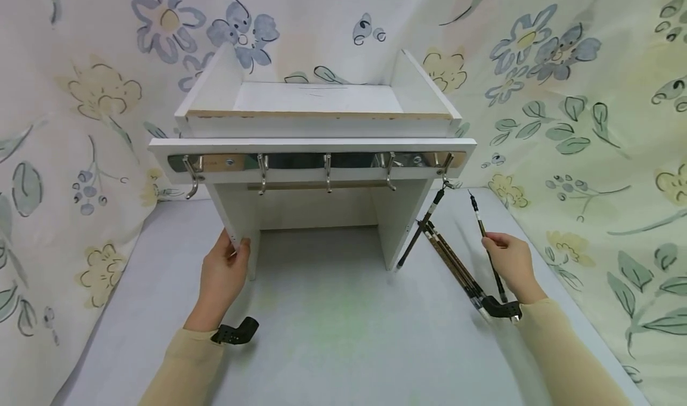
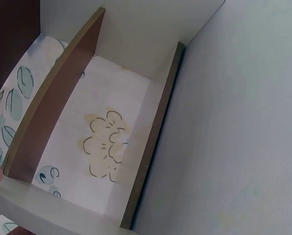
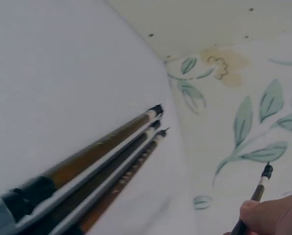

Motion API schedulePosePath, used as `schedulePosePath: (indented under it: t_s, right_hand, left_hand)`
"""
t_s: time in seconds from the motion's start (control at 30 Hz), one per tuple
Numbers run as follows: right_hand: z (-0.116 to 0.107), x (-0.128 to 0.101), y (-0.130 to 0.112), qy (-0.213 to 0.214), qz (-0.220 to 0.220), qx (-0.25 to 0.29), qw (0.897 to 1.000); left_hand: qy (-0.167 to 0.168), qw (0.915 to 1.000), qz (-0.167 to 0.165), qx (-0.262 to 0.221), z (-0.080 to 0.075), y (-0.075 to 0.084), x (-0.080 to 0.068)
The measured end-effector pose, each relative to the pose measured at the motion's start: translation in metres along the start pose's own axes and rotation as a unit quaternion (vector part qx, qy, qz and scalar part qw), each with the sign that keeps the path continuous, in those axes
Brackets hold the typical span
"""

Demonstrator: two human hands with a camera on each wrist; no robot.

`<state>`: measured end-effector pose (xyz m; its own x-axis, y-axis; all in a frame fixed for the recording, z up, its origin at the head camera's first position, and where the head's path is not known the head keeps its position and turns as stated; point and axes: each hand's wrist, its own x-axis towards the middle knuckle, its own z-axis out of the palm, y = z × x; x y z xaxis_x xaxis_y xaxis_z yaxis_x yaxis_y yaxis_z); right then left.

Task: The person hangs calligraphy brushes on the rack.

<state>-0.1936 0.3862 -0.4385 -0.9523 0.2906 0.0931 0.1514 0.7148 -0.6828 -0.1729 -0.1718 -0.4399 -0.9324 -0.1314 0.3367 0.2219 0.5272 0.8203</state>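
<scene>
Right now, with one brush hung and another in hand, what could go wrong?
The hanging dark-handled brush leans loosely from the end metal hook; bumping it with the held slim calligraphy brush could knock it off. The right hand works beside the loose brushes and might scatter them. The white wooden rack could shift under the left hand.

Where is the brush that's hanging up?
In the head view, the hanging brush dangles from the rightmost hook of the white rack, just left of the right hand.
</scene>
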Motion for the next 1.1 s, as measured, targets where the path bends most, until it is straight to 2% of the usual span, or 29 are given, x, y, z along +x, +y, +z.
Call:
schedulePosePath:
  t_s: [0.13,0.4,0.53,0.73,0.93,1.03,1.1]
  right_hand:
    - [-0.009,-0.004,-0.013,0.020,-0.006,0.005,1.000]
    - [-0.020,-0.017,-0.042,0.068,-0.010,0.055,0.996]
    - [-0.021,-0.024,-0.053,0.098,-0.028,0.104,0.989]
    - [-0.019,-0.037,-0.073,0.132,-0.081,0.187,0.970]
    - [-0.021,-0.059,-0.106,0.145,-0.178,0.238,0.944]
    - [-0.019,-0.067,-0.118,0.140,-0.225,0.266,0.927]
    - [-0.018,-0.070,-0.123,0.133,-0.258,0.293,0.911]
  left_hand:
    - [-0.001,1.0000,-0.001,0.000,0.000,-0.001,-0.001]
    - [-0.003,1.0000,-0.003,0.001,0.001,-0.003,-0.002]
    - [0.000,1.0000,0.005,-0.001,0.001,-0.003,-0.001]
    - [0.003,0.9999,0.010,0.001,0.001,-0.003,0.001]
    - [0.002,1.0000,0.008,0.001,0.000,-0.002,0.001]
    - [0.001,1.0000,0.009,0.002,-0.001,-0.001,0.001]
    - [0.000,1.0000,0.008,0.004,-0.001,-0.001,0.000]
